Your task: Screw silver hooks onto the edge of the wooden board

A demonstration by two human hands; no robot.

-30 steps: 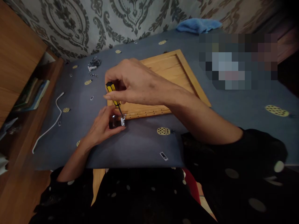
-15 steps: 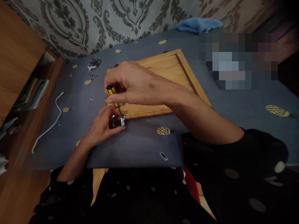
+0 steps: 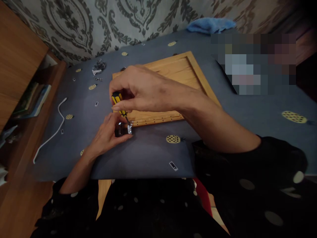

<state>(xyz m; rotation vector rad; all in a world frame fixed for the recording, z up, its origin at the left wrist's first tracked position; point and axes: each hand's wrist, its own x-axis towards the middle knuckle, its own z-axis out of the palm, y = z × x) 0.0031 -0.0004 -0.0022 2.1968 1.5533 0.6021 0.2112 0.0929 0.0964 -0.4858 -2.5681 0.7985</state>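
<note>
My right hand (image 3: 141, 89) is closed around a yellow and black screwdriver (image 3: 117, 99), whose tip points down onto a small metal hinge (image 3: 123, 128). My left hand (image 3: 107, 134) pinches that hinge at the near left corner of a wooden panel (image 3: 173, 74). The panel lies flat on a dark blue spotted cloth (image 3: 148, 152) and has a row of small holes along its near edge.
A heap of small metal hardware (image 3: 98, 68) lies at the back left. A white cable (image 3: 53, 132) curls along the left edge. A blue rag (image 3: 210, 24) sits by the patterned wall. Wooden shelves with books (image 3: 32, 99) stand on the left.
The right hand has shifted its fingers slightly round the screwdriver handle. The left hand keeps its hold on the hinge in the same spot.
</note>
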